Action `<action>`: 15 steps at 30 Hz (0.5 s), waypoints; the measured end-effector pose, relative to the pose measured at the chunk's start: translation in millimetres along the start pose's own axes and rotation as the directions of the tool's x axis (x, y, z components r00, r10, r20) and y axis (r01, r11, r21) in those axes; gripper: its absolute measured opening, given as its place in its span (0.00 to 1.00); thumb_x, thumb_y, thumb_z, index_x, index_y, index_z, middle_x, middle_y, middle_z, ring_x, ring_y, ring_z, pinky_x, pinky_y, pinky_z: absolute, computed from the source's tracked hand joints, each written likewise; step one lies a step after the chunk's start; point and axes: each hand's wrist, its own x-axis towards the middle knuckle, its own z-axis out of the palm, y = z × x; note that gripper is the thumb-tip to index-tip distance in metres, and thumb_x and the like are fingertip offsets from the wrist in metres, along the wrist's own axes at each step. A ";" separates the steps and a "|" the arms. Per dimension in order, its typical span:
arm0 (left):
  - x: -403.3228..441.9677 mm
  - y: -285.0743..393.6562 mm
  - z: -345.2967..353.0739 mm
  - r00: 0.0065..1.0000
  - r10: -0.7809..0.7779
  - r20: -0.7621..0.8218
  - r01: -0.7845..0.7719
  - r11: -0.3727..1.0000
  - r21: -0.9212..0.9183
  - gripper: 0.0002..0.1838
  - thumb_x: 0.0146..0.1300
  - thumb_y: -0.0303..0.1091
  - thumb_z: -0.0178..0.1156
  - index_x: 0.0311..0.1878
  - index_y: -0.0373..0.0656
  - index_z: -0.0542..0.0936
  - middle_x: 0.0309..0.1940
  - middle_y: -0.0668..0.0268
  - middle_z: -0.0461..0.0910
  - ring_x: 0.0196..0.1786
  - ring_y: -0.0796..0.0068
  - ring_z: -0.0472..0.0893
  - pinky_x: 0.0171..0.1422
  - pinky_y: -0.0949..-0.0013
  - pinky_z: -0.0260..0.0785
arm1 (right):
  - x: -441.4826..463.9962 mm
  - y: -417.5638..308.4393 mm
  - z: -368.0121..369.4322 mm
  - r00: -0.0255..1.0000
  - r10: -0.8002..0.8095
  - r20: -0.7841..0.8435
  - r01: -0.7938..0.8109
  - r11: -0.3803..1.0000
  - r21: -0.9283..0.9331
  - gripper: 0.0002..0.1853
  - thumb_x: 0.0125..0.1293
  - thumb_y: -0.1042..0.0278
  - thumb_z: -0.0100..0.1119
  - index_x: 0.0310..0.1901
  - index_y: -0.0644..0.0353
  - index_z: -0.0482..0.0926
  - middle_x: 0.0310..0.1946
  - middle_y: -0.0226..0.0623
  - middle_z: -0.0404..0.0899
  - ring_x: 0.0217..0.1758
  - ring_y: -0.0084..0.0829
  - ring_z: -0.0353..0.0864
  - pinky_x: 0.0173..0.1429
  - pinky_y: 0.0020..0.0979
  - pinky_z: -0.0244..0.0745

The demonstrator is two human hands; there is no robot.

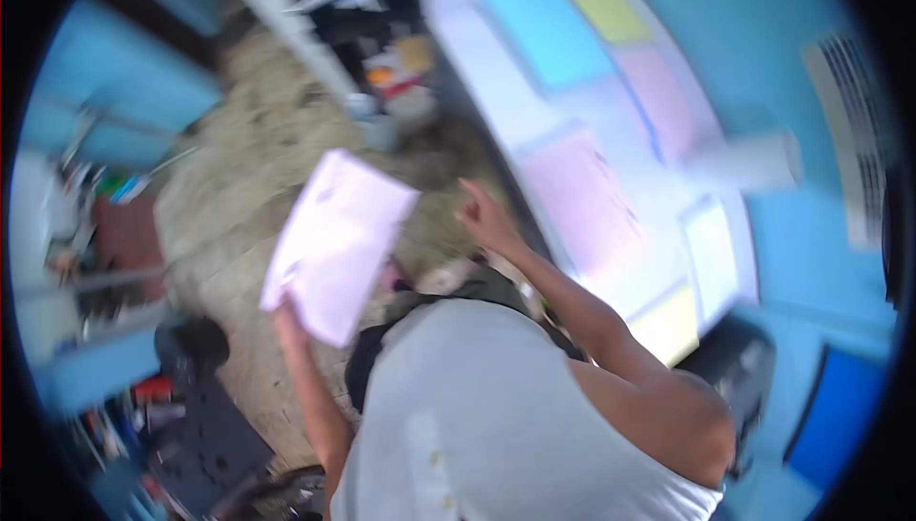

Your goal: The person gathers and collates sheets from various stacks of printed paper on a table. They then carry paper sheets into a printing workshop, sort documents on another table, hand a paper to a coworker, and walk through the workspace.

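My left hand [288, 319] grips a pale pink sheet of paper [339, 244] by its lower left edge, over the floor in front of me. Faint dark marks show on the paper, too blurred to read. My right hand [489, 220] is raised beside the near edge of the white table [506, 120], apart from the sheet. Its index finger stretches out, and nothing shows in its grasp. The closest thing to it on the table is a pink stack of paper [584, 198].
Blue paper [549, 30], yellow paper [608, 8] and more pink paper [660, 96] lie farther along the table. A white cylinder [763, 160] lies near the wall. Behind the table's left end stands a shelf [296, 15]. A dark chair [210, 426] is at lower left.
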 end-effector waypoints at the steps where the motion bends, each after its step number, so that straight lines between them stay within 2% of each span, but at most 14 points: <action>1: 7.9 -7.0 -16.7 0.999 -0.041 0.024 0.043 0.992 -0.121 0.25 0.77 0.41 0.47 0.67 0.30 0.68 0.60 0.47 0.76 0.60 0.52 0.79 0.67 0.52 0.74 | -6.8 23.3 -36.2 0.991 0.038 -0.129 -0.052 0.993 -0.104 0.32 0.60 0.70 0.64 0.68 0.52 0.70 0.30 0.37 0.82 0.32 0.32 0.82 0.39 0.36 0.78; 2: 16.9 -19.4 -45.3 1.000 0.018 -0.020 -0.021 0.989 -0.147 0.24 0.75 0.36 0.50 0.68 0.32 0.67 0.62 0.48 0.75 0.61 0.54 0.79 0.67 0.50 0.73 | -3.0 36.6 -56.5 0.972 0.028 -0.231 -0.072 0.981 -0.183 0.32 0.59 0.71 0.64 0.67 0.53 0.70 0.29 0.38 0.81 0.31 0.33 0.81 0.39 0.36 0.78; 4: -6.7 -12.3 -50.4 1.000 0.005 -0.017 -0.009 0.980 -0.197 0.24 0.74 0.34 0.52 0.69 0.34 0.67 0.62 0.50 0.75 0.62 0.55 0.78 0.66 0.51 0.74 | -6.5 60.7 -114.6 0.889 0.115 -0.443 -0.262 0.922 -0.286 0.31 0.57 0.71 0.66 0.65 0.53 0.73 0.28 0.38 0.80 0.29 0.37 0.81 0.38 0.37 0.78; 5: -8.8 -17.2 -57.5 0.999 0.016 -0.030 -0.021 0.985 -0.172 0.24 0.74 0.34 0.52 0.69 0.34 0.67 0.62 0.50 0.75 0.62 0.55 0.78 0.66 0.52 0.74 | -13.1 73.5 -145.1 0.813 0.137 -0.565 -0.323 0.915 -0.243 0.31 0.56 0.70 0.67 0.64 0.52 0.74 0.32 0.38 0.81 0.34 0.38 0.82 0.42 0.38 0.78; 6: -9.1 -22.2 -63.3 0.999 0.025 -0.042 -0.031 0.989 -0.147 0.24 0.74 0.34 0.53 0.69 0.34 0.67 0.62 0.51 0.75 0.62 0.55 0.78 0.66 0.52 0.75 | -19.5 87.6 -177.1 0.771 0.111 -0.627 -0.427 0.821 -0.380 0.32 0.55 0.67 0.70 0.64 0.55 0.74 0.37 0.43 0.81 0.43 0.40 0.82 0.48 0.40 0.77; 8: -9.9 -27.8 -77.1 1.000 -0.003 0.022 0.007 0.985 -0.174 0.24 0.73 0.34 0.53 0.69 0.34 0.67 0.62 0.51 0.76 0.62 0.55 0.78 0.65 0.52 0.75 | -35.3 117.5 -226.4 0.760 0.039 -0.649 -0.501 0.671 -0.546 0.35 0.54 0.58 0.73 0.63 0.59 0.74 0.45 0.49 0.80 0.52 0.45 0.79 0.57 0.43 0.75; 9: -7.2 -27.2 -78.9 0.996 -0.023 0.085 0.041 0.976 -0.214 0.24 0.73 0.34 0.53 0.68 0.34 0.67 0.62 0.51 0.76 0.61 0.55 0.78 0.65 0.52 0.75 | -39.1 122.7 -240.2 0.758 0.042 -0.651 -0.503 0.672 -0.543 0.35 0.54 0.58 0.73 0.63 0.59 0.74 0.45 0.49 0.80 0.52 0.45 0.79 0.57 0.43 0.75; 11: -1.8 -21.3 -80.8 0.994 -0.033 0.103 0.055 0.975 -0.217 0.24 0.73 0.34 0.53 0.69 0.34 0.67 0.62 0.51 0.76 0.61 0.55 0.78 0.65 0.52 0.75 | -40.2 131.3 -261.7 0.811 0.162 -0.562 -0.528 0.618 -0.582 0.39 0.52 0.50 0.75 0.63 0.62 0.75 0.49 0.55 0.79 0.55 0.49 0.78 0.61 0.44 0.73; 12: 0.2 -17.8 -79.9 0.992 -0.040 0.124 0.067 0.971 -0.229 0.25 0.73 0.34 0.54 0.69 0.35 0.67 0.62 0.51 0.76 0.61 0.55 0.79 0.65 0.52 0.75 | -39.4 145.2 -272.3 0.815 0.154 -0.559 -0.518 0.625 -0.583 0.39 0.52 0.50 0.75 0.63 0.62 0.75 0.49 0.55 0.79 0.55 0.49 0.78 0.61 0.44 0.73; 14: 0.6 -11.2 -78.8 0.995 0.004 0.097 0.018 0.975 -0.222 0.25 0.73 0.34 0.54 0.69 0.35 0.67 0.62 0.51 0.76 0.62 0.55 0.78 0.65 0.51 0.75 | -32.1 165.8 -282.9 0.849 0.327 -0.415 -0.509 0.717 -0.477 0.40 0.51 0.47 0.76 0.61 0.63 0.76 0.55 0.56 0.77 0.59 0.50 0.77 0.64 0.44 0.71; 15: 0.6 -7.4 -76.6 0.996 0.037 0.076 -0.021 0.978 -0.206 0.25 0.72 0.35 0.54 0.69 0.35 0.67 0.62 0.51 0.76 0.62 0.54 0.78 0.65 0.50 0.75 | -30.7 155.2 -286.4 0.827 0.396 -0.400 -0.543 0.747 -0.383 0.33 0.52 0.50 0.75 0.55 0.65 0.81 0.50 0.54 0.82 0.55 0.47 0.81 0.59 0.41 0.74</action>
